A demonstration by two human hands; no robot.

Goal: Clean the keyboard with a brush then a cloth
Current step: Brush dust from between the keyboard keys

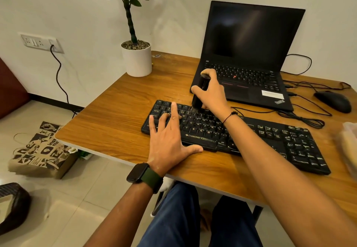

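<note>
While the keyboard (231, 131) lies along the table's (116, 111) near edge, the right hand (210, 90) grips the brush (200, 90), bristles on the upper key rows; the left hand (170, 136) rests flat with fingers spread, steadying it. Brushing step; next, probably sweep rightward.

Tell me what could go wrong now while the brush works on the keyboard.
The left hand lies flat on the keyboard, so it may press keys. The brush in the right hand works close to the open laptop, so dust may land there. The mouse cable could snag the forearm.
</note>
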